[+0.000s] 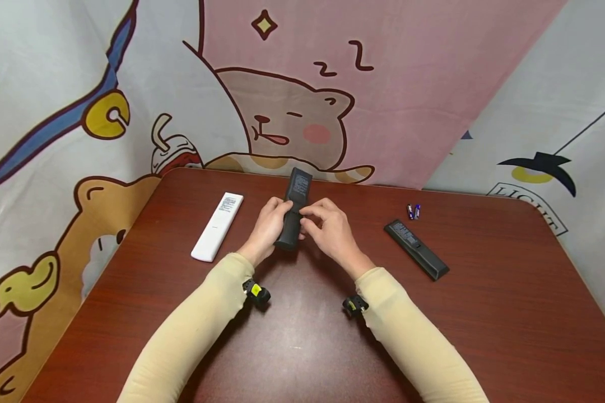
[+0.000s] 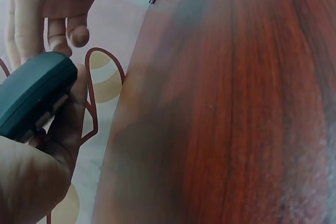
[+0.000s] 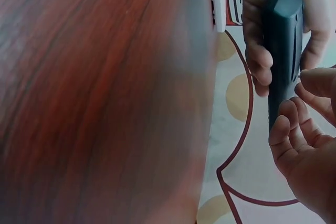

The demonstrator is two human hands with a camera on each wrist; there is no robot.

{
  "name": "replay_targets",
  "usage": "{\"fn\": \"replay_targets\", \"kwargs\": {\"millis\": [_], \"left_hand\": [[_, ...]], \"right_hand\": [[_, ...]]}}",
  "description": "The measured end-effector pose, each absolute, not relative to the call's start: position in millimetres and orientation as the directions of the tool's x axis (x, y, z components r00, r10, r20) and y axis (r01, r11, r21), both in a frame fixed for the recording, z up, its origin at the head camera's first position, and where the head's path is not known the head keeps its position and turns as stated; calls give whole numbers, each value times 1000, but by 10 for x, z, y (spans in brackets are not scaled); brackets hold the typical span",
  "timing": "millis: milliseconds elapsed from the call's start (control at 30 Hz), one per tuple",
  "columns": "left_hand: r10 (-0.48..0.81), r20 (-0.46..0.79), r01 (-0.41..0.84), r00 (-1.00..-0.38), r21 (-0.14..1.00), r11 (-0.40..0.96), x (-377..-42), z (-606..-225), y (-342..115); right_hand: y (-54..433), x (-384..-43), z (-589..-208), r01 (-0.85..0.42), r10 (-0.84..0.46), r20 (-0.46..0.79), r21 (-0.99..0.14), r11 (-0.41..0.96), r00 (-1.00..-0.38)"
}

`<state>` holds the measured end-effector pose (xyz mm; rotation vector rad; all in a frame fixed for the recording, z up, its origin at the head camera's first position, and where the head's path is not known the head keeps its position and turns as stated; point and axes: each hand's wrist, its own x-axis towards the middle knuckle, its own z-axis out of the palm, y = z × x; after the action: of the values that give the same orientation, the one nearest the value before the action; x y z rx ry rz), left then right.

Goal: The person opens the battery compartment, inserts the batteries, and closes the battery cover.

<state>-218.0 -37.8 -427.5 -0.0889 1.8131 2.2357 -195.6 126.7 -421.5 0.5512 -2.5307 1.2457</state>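
A black remote control [image 1: 291,232] is held above the table, its back with a printed label facing up. My left hand [image 1: 265,226] grips its left side, the thumb lying across the back near the middle. At the right edge, the bent thumb and index fingertips of my right hand [image 1: 333,229] meet the remote beside the seam across its back. The right wrist view shows the right hand's other fingers curled close against the casing [image 3: 283,40]. In the left wrist view, buttons show along the underside of the remote [image 2: 37,93].
On the brown table [image 1: 292,347], a white remote control [image 1: 217,226] lies at the left, label up. To the right lies a second black remote control [image 1: 416,249], with two small blue batteries [image 1: 417,211] just behind it. A printed cloth [image 1: 408,84] hangs behind the table.
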Motion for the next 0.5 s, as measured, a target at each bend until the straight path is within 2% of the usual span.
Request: {"fn": "replay_targets", "kwargs": {"millis": [500], "left_hand": [[130,-202,-214,-971,973,-91,-2165,-4291,-440]], "right_hand": [[1521,-1975,-4268,-435,-190,404,-690,579,-895]]}}
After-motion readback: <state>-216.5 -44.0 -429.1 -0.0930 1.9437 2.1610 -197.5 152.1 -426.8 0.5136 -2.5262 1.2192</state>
